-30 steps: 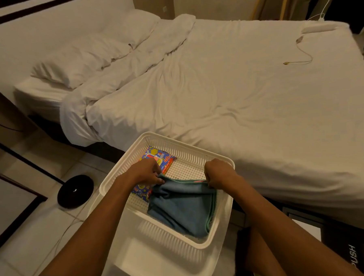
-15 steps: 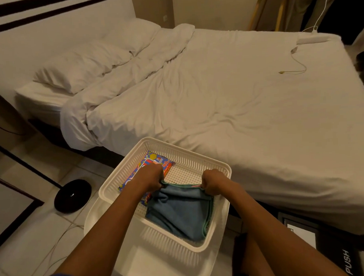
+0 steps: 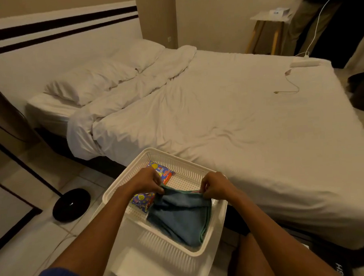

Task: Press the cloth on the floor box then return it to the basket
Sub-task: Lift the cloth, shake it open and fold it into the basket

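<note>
A blue cloth with a green edge lies folded inside the white slotted basket, which stands on a white box on the floor. My left hand pinches the cloth's far left corner. My right hand pinches its far right corner. Both hands are inside the basket, and the cloth's top edge is bunched between them.
A colourful packet lies in the basket under my left hand. A large bed with white sheets fills the space behind. A black round base sits on the tiled floor at the left. A cable lies on the bed.
My head has tilted up, so more of the headboard and wall shows. Both hands have kept their hold on the cloth's far corners; its top edge is more bunched.
</note>
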`<state>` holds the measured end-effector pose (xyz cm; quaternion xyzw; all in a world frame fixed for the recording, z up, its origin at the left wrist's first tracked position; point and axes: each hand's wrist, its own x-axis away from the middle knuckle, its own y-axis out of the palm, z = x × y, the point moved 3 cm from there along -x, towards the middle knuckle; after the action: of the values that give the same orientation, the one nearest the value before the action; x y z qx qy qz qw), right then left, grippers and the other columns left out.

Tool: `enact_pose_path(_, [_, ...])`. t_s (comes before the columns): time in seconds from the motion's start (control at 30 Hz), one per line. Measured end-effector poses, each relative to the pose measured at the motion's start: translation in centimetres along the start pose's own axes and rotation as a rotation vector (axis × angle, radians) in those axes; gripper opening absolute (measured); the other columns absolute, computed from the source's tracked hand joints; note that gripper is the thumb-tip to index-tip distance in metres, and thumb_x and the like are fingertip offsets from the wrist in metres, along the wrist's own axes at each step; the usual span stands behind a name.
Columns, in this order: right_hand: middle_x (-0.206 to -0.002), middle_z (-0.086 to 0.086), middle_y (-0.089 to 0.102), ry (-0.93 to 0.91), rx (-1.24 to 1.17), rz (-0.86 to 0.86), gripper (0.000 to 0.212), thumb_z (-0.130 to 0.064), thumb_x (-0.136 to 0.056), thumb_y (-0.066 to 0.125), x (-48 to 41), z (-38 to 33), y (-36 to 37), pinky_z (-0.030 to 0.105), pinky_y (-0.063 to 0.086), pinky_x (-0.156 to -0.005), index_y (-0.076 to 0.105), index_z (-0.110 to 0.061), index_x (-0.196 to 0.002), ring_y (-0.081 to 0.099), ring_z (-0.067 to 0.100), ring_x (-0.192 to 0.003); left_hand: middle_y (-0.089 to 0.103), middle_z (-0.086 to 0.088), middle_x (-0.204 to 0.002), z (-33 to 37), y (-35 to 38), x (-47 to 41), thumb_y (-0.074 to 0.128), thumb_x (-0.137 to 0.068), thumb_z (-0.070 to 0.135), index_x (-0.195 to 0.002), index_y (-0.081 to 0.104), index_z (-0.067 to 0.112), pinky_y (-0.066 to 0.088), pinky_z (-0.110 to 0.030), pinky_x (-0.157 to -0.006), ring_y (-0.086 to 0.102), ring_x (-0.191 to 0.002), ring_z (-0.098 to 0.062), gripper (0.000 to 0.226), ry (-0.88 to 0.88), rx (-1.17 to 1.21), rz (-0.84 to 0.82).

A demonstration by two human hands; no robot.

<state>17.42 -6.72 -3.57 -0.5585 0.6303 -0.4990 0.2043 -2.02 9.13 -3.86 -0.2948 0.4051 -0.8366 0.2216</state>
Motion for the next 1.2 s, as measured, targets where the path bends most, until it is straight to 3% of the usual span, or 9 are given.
enact_pose_path(0.1, [-0.090,0.008,0.076,-0.034,-0.077,0.080,0.018,-0.011,-0.070,0.078,1.0,-0.2,-2.5,0.029,0.054,-0.076,0.080,-0.012,-0.088,0.070,0.021,-0.086,0.059,0.014,-0.044,0.3,-2.8,1.8,0.084,-0.065,0.003,-0.056,0.070,0.026,0.038,-0.015,-0.052,0.048,-0.046,0.005,0.029,0.038,0.137,0.057])
enact_pose_path(0.23, [-0.085,0.003,0.076,-0.106,-0.143,0.192,0.014,-0.010,-0.071,0.080,2.5,-0.7,-6.2,0.030,0.058,-0.077,0.079,-0.014,-0.085,0.070,0.015,-0.080,0.066,0.012,-0.051,1.7,-6.4,3.6,0.083,-0.061,0.005,-0.058,0.074,0.032,0.043,-0.013,-0.054,0.055,-0.051,0.003,0.029,0.114,0.174,0.097])
enact_pose_path(0.4, [-0.084,-0.001,0.071,-0.239,-0.114,0.409,0.009,-0.008,-0.079,0.078,4.8,-2.6,-10.8,0.026,0.057,-0.075,0.077,-0.013,-0.085,0.066,0.012,-0.077,0.075,-0.002,-0.068,5.0,-10.6,5.1,0.084,-0.066,0.001,-0.072,0.078,0.021,0.055,-0.029,-0.067,0.065,-0.063,-0.008,0.022,0.239,0.116,0.232])
enact_pose_path(0.53, [-0.088,-0.002,0.068,-0.270,-0.168,0.543,0.008,-0.010,-0.086,0.075,6.6,-3.3,-13.7,0.021,0.054,-0.076,0.076,-0.011,-0.093,0.064,0.012,-0.079,0.074,-0.004,-0.075,7.5,-13.5,6.2,0.081,-0.073,0.004,-0.080,0.077,0.013,0.059,-0.031,-0.073,0.070,-0.072,-0.017,0.013,0.316,0.111,0.339])
enact_pose_path(0.73, [-0.096,-0.002,0.067,-0.273,-0.212,0.551,0.014,-0.010,-0.087,0.073,8.0,-3.7,-15.4,0.025,0.057,-0.078,0.071,-0.015,-0.100,0.064,0.014,-0.085,0.074,-0.010,-0.086,8.4,-15.1,7.0,0.077,-0.078,0.004,-0.090,0.075,0.007,0.061,-0.033,-0.080,0.071,-0.083,-0.022,0.012,0.361,0.165,0.390])
enact_pose_path(0.9, [-0.111,0.006,0.065,-0.174,-0.173,0.359,0.035,-0.010,-0.092,0.067,8.0,-3.9,-14.1,0.023,0.051,-0.080,0.061,-0.016,-0.126,0.062,0.017,-0.093,0.070,-0.009,-0.106,8.4,-13.9,6.5,0.071,-0.084,0.003,-0.111,0.071,0.007,0.057,-0.031,-0.088,0.067,-0.096,-0.018,0.027,0.245,-0.022,0.166])
enact_pose_path(1.07, [-0.112,0.010,0.071,-0.148,0.033,0.204,0.025,-0.010,-0.094,0.063,7.7,-4.4,-12.3,0.027,0.050,-0.081,0.070,-0.006,-0.118,0.062,0.018,-0.093,0.070,-0.002,-0.098,8.5,-12.9,6.6,0.067,-0.089,0.011,-0.111,0.073,0.007,0.045,-0.013,-0.068,0.059,-0.079,-0.007,0.023,0.216,-0.210,0.155])
enact_pose_path(1.2, [-0.109,0.010,0.072,-0.122,0.016,0.174,0.023,-0.014,-0.093,0.066,7.6,-4.1,-10.9,0.030,0.054,-0.085,0.073,-0.007,-0.114,0.064,0.019,-0.091,0.073,-0.005,-0.103,7.1,-12.8,6.7,0.068,-0.089,0.013,-0.107,0.075,0.010,0.052,-0.026,-0.085,0.064,-0.094,-0.016,0.020,0.195,-0.159,0.183])
